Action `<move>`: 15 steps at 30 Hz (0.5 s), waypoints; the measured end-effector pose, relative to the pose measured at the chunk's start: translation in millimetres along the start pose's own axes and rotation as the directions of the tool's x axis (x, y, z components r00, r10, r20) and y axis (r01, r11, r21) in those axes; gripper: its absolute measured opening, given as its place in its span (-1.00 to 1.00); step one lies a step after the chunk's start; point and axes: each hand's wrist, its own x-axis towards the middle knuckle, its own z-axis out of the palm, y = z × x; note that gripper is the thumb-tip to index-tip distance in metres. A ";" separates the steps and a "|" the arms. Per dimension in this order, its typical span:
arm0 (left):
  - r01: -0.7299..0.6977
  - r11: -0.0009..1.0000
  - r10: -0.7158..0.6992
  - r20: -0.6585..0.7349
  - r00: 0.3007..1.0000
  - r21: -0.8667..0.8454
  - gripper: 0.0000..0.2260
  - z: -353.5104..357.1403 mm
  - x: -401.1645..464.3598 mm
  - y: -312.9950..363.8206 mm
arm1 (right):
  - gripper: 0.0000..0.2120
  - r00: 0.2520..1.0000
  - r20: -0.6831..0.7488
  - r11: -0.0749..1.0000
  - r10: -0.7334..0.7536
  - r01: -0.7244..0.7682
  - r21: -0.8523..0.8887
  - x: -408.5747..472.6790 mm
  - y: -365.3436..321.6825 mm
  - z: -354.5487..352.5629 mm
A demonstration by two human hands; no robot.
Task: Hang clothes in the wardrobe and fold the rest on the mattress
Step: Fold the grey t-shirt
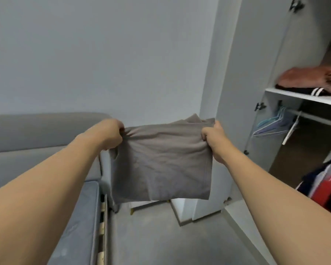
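Wardrobe (pixel 287 54) cut off at right edge; hung clothes (pixel 327 180) only partly in view, possibly shirts. Folded grey garment (pixel 161 159) held up in mid-air between bed (pixel 80 207) and wardrobe. Left hand (pixel 111 133) fingers curled tight on its top left corner; right hand (pixel 212 137) fingers pinching top right corner.

A plain grey wall (pixel 103 54) rises behind the grip. To its left stands a grey padded headboard (pixel 36 134), with wooden slats (pixel 103 207) lower down. Beneath the grip lies grey floor (pixel 151 236), and a white panel (pixel 180 209) at the wall's foot.
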 end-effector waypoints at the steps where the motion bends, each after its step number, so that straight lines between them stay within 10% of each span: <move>1: -0.021 1.000 0.021 -0.037 0.999 -0.009 -0.81 -3.7 21.0 22.8 | -0.59 0.999 -0.041 0.999 -0.019 0.020 0.043 12.9 -3.9 -21.3; 10: -0.181 0.921 0.053 -0.350 0.935 -0.345 -0.82 -5.9 174.8 187.9 | -0.73 0.902 -0.388 0.981 -0.189 0.186 -0.046 121.8 -21.2 -162.1; 15: -0.403 0.648 0.112 -0.442 0.890 -0.647 -0.90 8.4 269.9 269.4 | -0.84 0.738 -0.581 0.937 -0.343 0.230 -0.262 175.8 -36.1 -213.8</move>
